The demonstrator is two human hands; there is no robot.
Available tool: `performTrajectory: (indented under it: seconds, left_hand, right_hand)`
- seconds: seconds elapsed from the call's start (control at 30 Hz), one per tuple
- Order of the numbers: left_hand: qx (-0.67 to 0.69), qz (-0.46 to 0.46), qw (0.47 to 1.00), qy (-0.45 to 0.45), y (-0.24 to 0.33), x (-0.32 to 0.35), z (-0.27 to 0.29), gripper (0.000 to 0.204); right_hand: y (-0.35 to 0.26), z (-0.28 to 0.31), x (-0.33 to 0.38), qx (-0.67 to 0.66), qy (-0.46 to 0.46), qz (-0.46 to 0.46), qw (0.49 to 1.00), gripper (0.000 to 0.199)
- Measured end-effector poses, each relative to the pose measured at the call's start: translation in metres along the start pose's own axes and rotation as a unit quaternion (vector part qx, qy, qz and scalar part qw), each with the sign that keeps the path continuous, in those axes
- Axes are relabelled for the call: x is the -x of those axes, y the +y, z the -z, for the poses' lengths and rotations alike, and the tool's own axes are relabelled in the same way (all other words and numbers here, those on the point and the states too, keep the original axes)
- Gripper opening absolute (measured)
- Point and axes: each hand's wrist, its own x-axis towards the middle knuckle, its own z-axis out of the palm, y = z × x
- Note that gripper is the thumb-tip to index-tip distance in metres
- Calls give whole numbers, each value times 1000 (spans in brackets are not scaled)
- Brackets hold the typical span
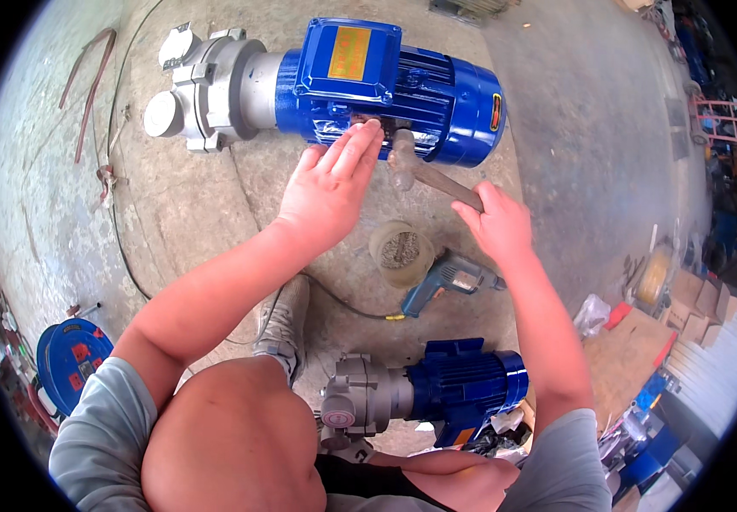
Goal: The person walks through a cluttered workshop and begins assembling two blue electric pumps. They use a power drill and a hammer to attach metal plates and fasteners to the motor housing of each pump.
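A large blue electric motor [462, 98] with a silver metal pump end [223, 90] lies across the floor before me. A square terminal box [349, 60] with a yellow label sits on its top. My left hand [330, 183] reaches to the motor's near side, its fingers pressed together at the tips; what they may pinch is hidden. Just right of those fingertips, a small shiny plate [419, 139] shows on the casing. My right hand [500, 224] is wrapped round the wooden handle of a hammer [438, 180]. The hammer's head is close to the motor's side, by my left fingertips.
Between my arms stand a round tub [402, 275] of small metal parts and a blue-grey power drill [445, 280] with its cord. A second, smaller blue motor [466, 381] lies near my legs. A blue cable reel [68, 363] is at left; cardboard boxes [697, 299] stand at right.
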Motion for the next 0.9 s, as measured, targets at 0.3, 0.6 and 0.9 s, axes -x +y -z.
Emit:
performTrajectory:
  seconds: [0.3, 0.6, 0.9]
  left_hand:
    - [-10, -7, 1000, 2, -2, 0, 0, 81]
    - [-11, -12, 1000, -1, -1, -1, 2, 79]
    - [11, 6, 1000, -10, 6, -1, -1, 82]
  right_hand:
    - [-6, 3, 2, -1, 11, 11, 1000, 52]
    - [3, 1, 4, -4, 25, 27, 999, 51]
    - [39, 12, 88, -58, 16, -121, 991, 44]
